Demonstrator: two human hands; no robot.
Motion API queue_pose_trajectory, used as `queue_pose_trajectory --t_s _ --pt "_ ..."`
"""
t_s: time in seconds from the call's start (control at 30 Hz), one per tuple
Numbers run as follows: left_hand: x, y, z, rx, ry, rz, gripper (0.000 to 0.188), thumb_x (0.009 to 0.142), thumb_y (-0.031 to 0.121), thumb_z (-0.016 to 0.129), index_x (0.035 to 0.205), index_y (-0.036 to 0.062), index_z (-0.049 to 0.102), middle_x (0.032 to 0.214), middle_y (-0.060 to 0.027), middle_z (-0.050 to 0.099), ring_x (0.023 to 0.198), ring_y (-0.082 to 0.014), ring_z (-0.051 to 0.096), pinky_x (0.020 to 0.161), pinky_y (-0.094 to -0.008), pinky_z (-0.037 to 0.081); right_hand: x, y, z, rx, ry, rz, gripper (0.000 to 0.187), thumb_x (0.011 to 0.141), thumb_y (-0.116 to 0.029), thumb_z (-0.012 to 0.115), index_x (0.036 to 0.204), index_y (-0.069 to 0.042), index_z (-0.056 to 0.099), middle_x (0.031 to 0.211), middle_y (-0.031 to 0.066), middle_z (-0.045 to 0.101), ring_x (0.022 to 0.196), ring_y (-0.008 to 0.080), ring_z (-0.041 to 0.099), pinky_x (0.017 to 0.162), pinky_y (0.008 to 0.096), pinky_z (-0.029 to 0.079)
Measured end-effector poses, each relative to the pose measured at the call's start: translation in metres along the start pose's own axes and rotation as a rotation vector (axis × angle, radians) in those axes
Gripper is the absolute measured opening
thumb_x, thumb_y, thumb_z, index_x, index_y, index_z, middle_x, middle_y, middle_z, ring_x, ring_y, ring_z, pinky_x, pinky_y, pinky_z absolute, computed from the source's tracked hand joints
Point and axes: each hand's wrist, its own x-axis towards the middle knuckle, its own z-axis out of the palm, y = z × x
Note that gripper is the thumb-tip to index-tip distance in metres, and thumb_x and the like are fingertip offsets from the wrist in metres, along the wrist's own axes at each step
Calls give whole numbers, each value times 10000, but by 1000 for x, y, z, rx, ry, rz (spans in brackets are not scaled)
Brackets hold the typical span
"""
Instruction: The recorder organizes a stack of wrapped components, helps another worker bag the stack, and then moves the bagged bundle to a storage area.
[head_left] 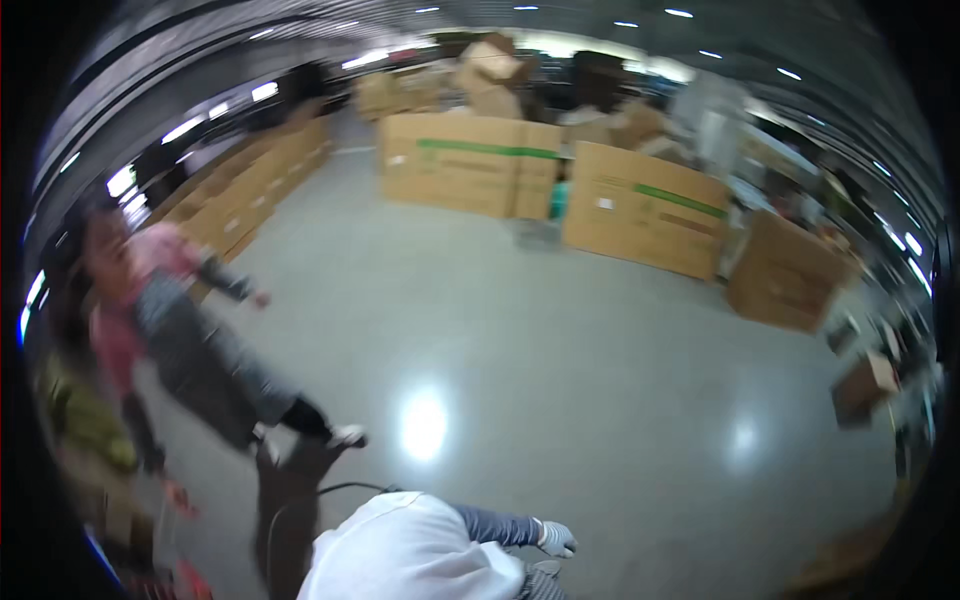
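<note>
My left hand (557, 540), in a whitish glove below a grey-blue sleeve, hangs low over the grey floor at the bottom centre. Its fingers look curled together, and no object shows in them. Beside the arm, my white top (410, 550) fills the lower edge. A striped piece of cloth (540, 585) shows just below the glove; I cannot tell what it belongs to. My right hand is out of sight. A thin black cable (350, 487) loops beside my shoulder.
A person (190, 310) in pink and a dark apron stands at the left, blurred. Large cardboard boxes (470, 180) with green stripes line the far side, with another brown box (790, 270) at the right. A row of cartons (250, 190) runs along the far left.
</note>
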Motion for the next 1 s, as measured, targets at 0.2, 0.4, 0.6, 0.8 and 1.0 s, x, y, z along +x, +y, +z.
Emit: queue_pose_trajectory --t_s 0.2,0.4,0.6,0.8,1.0 --pt "-108 -118 22 -301 761 -1169 413 921 385 523 1068 60 732 1028 -177 727 959 -342 689 848 -453 517 207 -131 -394 -805 -7 -314 278 878 -367 622 854 -91 641 780 86 593 678 257 561 595 422 443" --pt "-79 -81 -1 -789 1037 -1436 500 946 448 505 1269 100 665 1275 -182 651 1185 -343 617 992 -431 473 295 -388 -771 308 436 -471 245 871 -258 539 790 -58 654 814 107 667 705 191 587 562 378 449" --pt "27 -45 82 -682 761 -1608 411 915 372 564 1225 137 694 1265 -142 663 1222 -352 594 1009 -434 460 369 -548 -758 -278 222 -686 386 918 -350 588 1156 -58 671 1151 146 682 1072 233 623 914 365 489" --pt "252 -68 -93 -640 728 -1208 519 883 431 560 1239 71 677 1271 -178 655 1232 -349 585 1046 -436 439 440 -335 -754 -480 -84 -381 471 938 -360 637 1284 -40 625 1281 148 638 1236 269 556 1071 378 416" --pt "511 -134 -249 -797 731 -841 434 920 346 607 1222 42 681 1017 -79 718 910 -158 651 826 -334 539 516 -176 -837 -254 228 -581 518 927 -433 642 1269 -46 626 1255 160 648 1167 301 603 1007 434 463"
